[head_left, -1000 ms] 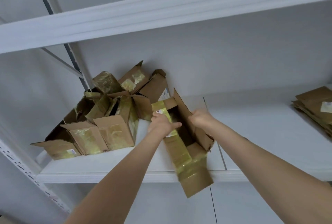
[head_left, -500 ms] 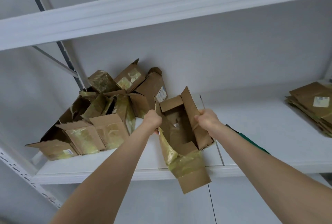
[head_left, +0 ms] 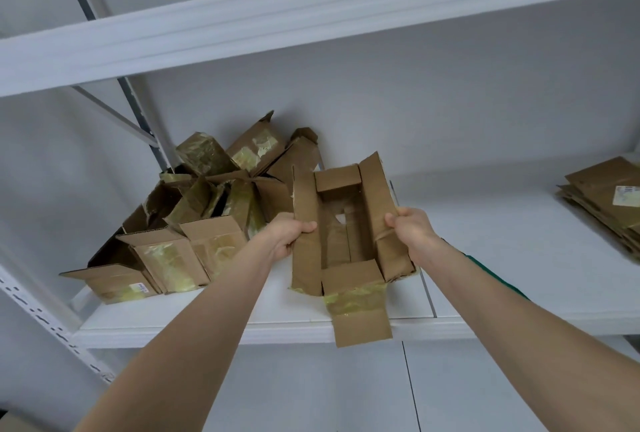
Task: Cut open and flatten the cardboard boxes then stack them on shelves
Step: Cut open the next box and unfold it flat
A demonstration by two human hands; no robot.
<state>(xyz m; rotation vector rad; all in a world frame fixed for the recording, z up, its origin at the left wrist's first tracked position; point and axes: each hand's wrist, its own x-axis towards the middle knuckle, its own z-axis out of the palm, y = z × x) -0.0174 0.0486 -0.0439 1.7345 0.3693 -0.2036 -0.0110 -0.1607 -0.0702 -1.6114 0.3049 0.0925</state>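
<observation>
I hold an opened brown cardboard box [head_left: 349, 244] above the front of the white shelf [head_left: 519, 251], its open side facing me and its flaps spread. My left hand [head_left: 289, 236] grips the box's left flap. My right hand [head_left: 412, 231] grips its right flap. A near flap with yellowish tape [head_left: 360, 314] hangs down over the shelf's front edge. A heap of unflattened taped boxes [head_left: 194, 224] fills the left part of the shelf. A stack of flattened cardboard [head_left: 606, 203] lies at the far right of the shelf.
Another white shelf board [head_left: 311, 9] runs overhead. A perforated metal upright [head_left: 41, 314] stands at the lower left, and a grey diagonal brace [head_left: 114, 113] sits behind the heap. Part of a green object [head_left: 498, 276] shows behind my right forearm.
The box has turned so its open side faces me and its side flaps are spread apart. My left hand shifted from the taped top strip to the left flap.
</observation>
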